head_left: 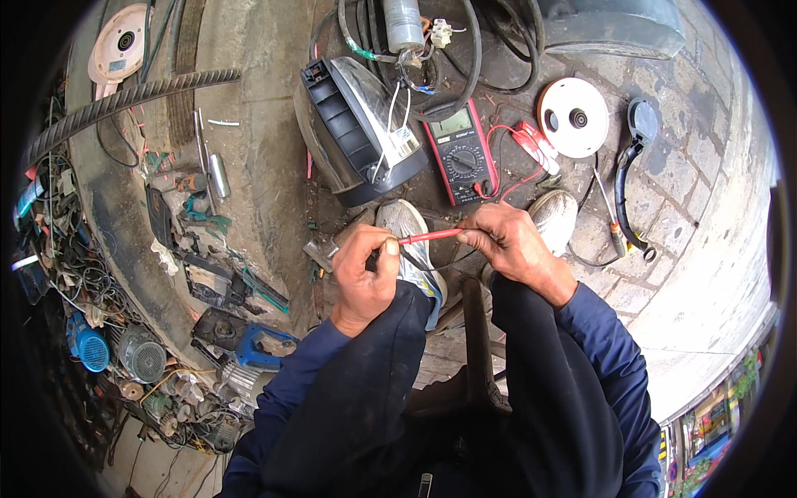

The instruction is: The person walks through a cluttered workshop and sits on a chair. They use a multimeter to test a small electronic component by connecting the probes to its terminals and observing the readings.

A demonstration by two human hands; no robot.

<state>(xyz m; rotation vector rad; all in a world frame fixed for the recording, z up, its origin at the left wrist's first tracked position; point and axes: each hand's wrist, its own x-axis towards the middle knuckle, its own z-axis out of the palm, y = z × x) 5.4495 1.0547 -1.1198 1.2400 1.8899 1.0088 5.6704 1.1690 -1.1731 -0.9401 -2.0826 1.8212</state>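
Both hands hold a slim red test probe level in front of my knees. My left hand pinches its left end between thumb and fingers, and my right hand is closed round its right end. A thin black wire curves below the probe from hand to hand. Beyond them, a red multimeter with a grey dial lies face up on the paving, a red lead plugged into it. My fingers hide both ends of the probe.
Left of the multimeter lies a dark appliance housing, with a grey metal cylinder and coiled black cables beyond. To the right are a white disc, a screwdriver and a curved black handle. Scrap, motors and a blue tool crowd the left.
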